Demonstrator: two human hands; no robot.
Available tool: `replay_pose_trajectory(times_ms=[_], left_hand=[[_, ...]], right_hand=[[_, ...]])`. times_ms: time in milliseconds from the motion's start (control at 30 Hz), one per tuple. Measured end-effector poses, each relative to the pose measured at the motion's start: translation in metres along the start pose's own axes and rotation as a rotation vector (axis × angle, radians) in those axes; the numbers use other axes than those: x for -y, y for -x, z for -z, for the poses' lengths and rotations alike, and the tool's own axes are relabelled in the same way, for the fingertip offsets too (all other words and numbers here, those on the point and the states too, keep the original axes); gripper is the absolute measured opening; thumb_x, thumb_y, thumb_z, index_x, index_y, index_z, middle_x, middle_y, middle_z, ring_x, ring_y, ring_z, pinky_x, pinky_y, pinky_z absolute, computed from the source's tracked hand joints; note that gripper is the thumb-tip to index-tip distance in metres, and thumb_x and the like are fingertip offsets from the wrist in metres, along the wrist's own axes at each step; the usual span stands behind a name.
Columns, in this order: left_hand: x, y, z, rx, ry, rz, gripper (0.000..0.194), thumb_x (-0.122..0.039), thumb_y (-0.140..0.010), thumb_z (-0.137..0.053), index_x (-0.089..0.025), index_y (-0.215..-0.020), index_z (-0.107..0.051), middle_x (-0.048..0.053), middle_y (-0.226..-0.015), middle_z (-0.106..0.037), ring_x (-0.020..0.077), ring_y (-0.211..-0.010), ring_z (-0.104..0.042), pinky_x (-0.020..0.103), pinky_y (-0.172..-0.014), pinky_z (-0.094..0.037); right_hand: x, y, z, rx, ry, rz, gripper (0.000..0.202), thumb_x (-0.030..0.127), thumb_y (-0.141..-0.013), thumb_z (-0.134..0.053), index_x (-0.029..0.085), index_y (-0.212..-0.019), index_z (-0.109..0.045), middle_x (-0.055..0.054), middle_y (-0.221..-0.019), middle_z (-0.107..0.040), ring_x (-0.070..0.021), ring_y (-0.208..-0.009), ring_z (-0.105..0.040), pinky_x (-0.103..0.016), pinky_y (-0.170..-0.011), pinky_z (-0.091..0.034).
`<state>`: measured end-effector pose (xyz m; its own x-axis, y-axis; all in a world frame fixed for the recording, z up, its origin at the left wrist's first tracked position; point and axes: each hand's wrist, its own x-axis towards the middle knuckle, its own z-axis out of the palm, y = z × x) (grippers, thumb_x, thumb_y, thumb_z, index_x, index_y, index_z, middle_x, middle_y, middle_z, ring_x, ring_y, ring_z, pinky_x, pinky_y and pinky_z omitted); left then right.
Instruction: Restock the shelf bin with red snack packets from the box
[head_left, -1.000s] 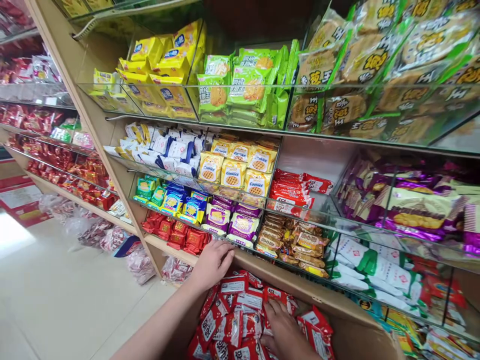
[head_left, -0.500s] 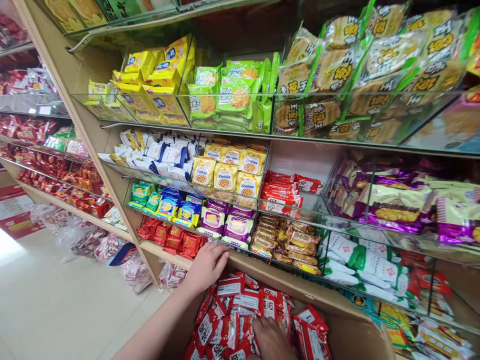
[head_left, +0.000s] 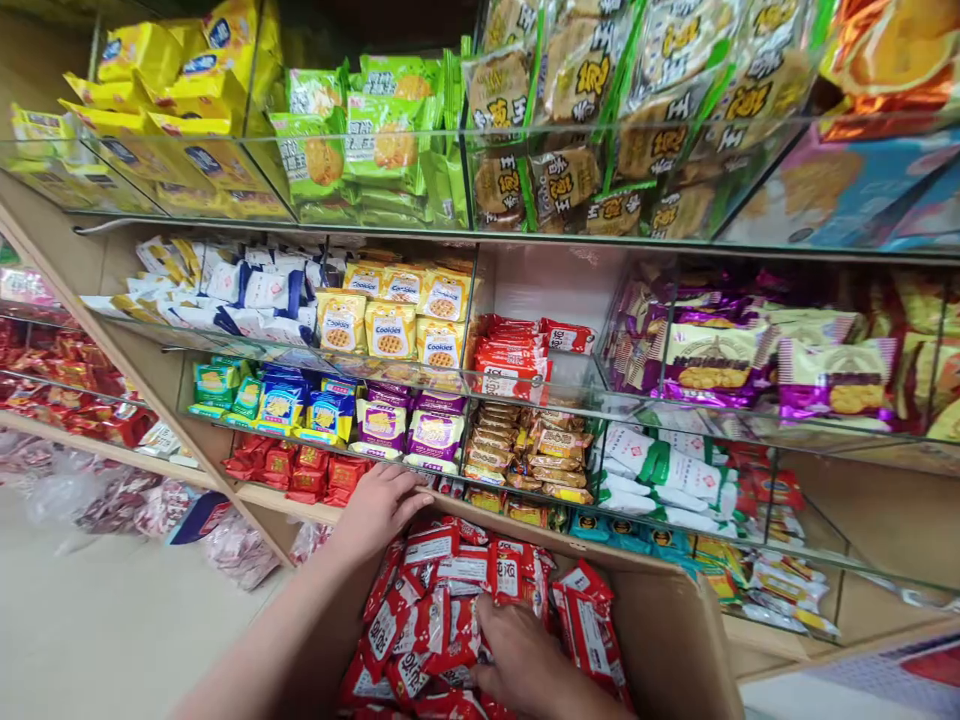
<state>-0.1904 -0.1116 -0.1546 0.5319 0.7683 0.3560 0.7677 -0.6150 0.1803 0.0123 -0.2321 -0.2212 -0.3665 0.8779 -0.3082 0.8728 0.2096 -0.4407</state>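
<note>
A cardboard box (head_left: 660, 610) holds a heap of red-and-white snack packets (head_left: 442, 570). My left hand (head_left: 379, 505) is hooked over the box's far edge at its left corner, gripping the cardboard. Inside the box, my right hand (head_left: 521, 645) reaches into the heap from the lower right. Its fingers and thumb are bent around a red packet, and the fingertips are partly hidden among the others. Just beyond the box, small red wrapped snacks (head_left: 307, 470) and purple-and-white packs (head_left: 382, 425) sit on the lower shelf.
Glass-fronted shelves rise behind the box. They hold yellow cookie packs (head_left: 390, 328), stacked red packets (head_left: 510, 365), green packs (head_left: 390, 140), brown bars (head_left: 559, 455) and purple packs (head_left: 712, 360). Plastic bags of snacks (head_left: 240, 545) lie on the floor (head_left: 97, 620) at left.
The view has shifted rightward and closer to the shelves. My left hand stays on the box edge, and my right hand remains among the red packets.
</note>
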Motion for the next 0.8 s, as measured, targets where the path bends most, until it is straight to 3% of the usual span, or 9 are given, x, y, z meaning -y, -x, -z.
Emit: replay_pose_trajectory(times_ms=[233, 500, 667, 800], left_hand=[[-0.019, -0.016, -0.005, 0.037, 0.005, -0.014, 0.033, -0.046, -0.086, -0.043, -0.021, -0.089, -0.063, 0.006, -0.085, -0.064, 0.0207, -0.083, -0.055, 0.034, -0.076, -0.042], [-0.036, -0.011, -0.017, 0.015, 0.004, -0.032, 0.032, -0.044, -0.086, -0.044, -0.019, -0.092, -0.063, 0.006, -0.086, -0.064, 0.0211, -0.082, -0.054, 0.035, -0.075, -0.042], [-0.027, -0.003, -0.012, -0.014, 0.045, -0.051, 0.031, -0.044, -0.086, -0.044, -0.021, -0.090, -0.064, 0.005, -0.085, -0.065, 0.0208, -0.083, -0.056, 0.035, -0.077, -0.042], [-0.013, 0.005, -0.008, -0.046, 0.054, -0.055, 0.030, -0.044, -0.086, -0.044, -0.020, -0.091, -0.063, 0.006, -0.088, -0.066, 0.0207, -0.084, -0.056, 0.035, -0.078, -0.043]], right_hand=[[-0.021, 0.014, 0.008, 0.000, -0.016, 0.000, 0.038, 0.025, -0.065, -0.056, 0.012, -0.101, -0.052, -0.015, -0.094, -0.066, -0.0293, -0.089, -0.060, -0.037, -0.082, -0.039], [-0.046, 0.024, 0.006, 0.001, -0.078, -0.002, 0.030, 0.029, -0.065, -0.059, 0.017, -0.091, -0.051, -0.009, -0.088, -0.065, -0.0245, -0.084, -0.058, -0.030, -0.074, -0.037], [-0.039, 0.035, 0.015, -0.021, -0.130, 0.004, 0.030, 0.030, -0.067, -0.061, 0.020, -0.093, -0.049, -0.007, -0.092, -0.062, -0.0222, -0.084, -0.057, -0.026, -0.064, -0.036], [-0.027, 0.042, 0.035, -0.117, -0.226, 0.012, 0.034, 0.035, -0.074, -0.056, 0.023, -0.105, -0.048, -0.004, -0.096, -0.062, -0.0204, -0.088, -0.057, -0.026, -0.068, -0.038]])
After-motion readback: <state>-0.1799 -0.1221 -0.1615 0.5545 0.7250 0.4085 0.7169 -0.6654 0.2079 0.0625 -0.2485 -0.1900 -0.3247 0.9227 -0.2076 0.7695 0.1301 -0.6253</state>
